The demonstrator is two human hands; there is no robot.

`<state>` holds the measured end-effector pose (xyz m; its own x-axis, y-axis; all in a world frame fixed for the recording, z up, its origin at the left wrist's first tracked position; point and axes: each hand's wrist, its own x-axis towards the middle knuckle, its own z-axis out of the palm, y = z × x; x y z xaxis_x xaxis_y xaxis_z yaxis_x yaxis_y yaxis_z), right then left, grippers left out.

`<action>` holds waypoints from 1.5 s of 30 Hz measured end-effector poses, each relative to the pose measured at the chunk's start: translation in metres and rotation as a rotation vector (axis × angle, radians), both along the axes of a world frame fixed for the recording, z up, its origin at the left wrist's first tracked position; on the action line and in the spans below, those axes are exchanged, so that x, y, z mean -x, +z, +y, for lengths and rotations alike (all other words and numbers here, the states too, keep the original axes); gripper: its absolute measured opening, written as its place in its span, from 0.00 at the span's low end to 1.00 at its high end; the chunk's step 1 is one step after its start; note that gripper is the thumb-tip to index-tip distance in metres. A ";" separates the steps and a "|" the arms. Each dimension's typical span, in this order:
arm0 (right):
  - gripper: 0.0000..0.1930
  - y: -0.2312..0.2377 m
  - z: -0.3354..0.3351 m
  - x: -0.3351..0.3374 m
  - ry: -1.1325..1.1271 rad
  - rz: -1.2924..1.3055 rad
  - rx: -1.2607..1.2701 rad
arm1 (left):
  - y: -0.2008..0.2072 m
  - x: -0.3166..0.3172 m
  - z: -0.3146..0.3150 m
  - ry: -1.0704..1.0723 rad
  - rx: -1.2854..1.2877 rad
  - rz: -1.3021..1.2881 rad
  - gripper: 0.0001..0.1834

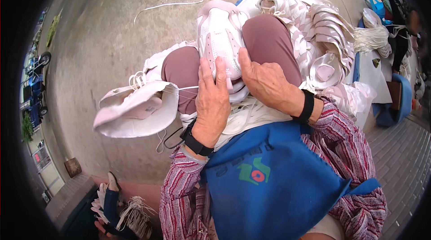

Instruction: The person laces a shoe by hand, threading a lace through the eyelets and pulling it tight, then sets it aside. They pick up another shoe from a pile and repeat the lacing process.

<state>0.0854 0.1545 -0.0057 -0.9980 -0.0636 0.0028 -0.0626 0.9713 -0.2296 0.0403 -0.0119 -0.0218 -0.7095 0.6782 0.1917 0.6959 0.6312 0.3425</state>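
Observation:
A white and pink shoe upper (219, 38) lies between my knees, with its row of eyelet holes facing up. My left hand (212, 101) rests along its near left edge, fingers closed over the edge and thumb hidden. From the other side my right hand (271, 83) grips the near right edge, one digit stretched along it and the other fingers curled. Beside my left knee hangs another shoe upper (166, 105), its white lace tied in loops. A taut white lace (188, 88) runs from there toward my left hand. Loose white laces (251, 116) lie bunched across my lap.
Stacked shoe uppers (330, 24) fill the area right of my knee, beside a bundle of white laces (371, 39). A blue chair (402, 101) stands farther right. One loose lace (173, 4) lies on the floor ahead. Another person's foot (113, 181) shows at lower left.

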 end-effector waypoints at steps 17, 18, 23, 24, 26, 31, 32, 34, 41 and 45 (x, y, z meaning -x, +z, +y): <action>0.34 0.026 0.012 0.009 0.000 -0.081 0.257 | 0.019 0.055 -0.048 -0.063 -0.311 -0.316 0.26; 0.35 0.028 0.011 0.008 0.037 0.040 0.248 | 0.031 0.046 -0.031 -0.089 -0.237 -0.208 0.32; 0.36 0.003 -0.002 0.003 0.063 0.023 0.017 | 0.001 0.019 0.001 -0.106 -0.083 -0.131 0.50; 0.35 -0.001 0.001 -0.001 0.054 0.038 0.061 | -0.002 0.012 0.001 -0.095 -0.093 -0.136 0.52; 0.35 -0.003 0.004 -0.003 0.035 0.048 0.113 | -0.007 0.008 0.003 -0.076 -0.114 -0.116 0.53; 0.32 0.002 0.009 0.011 0.048 0.012 0.152 | -0.011 0.011 0.006 -0.049 -0.065 -0.096 0.53; 0.32 0.004 0.010 0.011 0.031 -0.007 0.176 | -0.007 0.012 0.005 -0.075 -0.093 -0.107 0.53; 0.31 0.008 0.012 0.001 0.030 0.051 0.317 | 0.004 0.014 0.003 -0.106 -0.186 -0.163 0.48; 0.06 0.035 0.056 -0.047 0.201 -0.101 0.461 | 0.059 0.008 -0.076 0.143 -0.448 -0.352 0.13; 0.04 0.017 0.031 -0.056 0.205 -0.072 0.130 | 0.057 -0.016 -0.077 0.311 -0.580 -0.466 0.06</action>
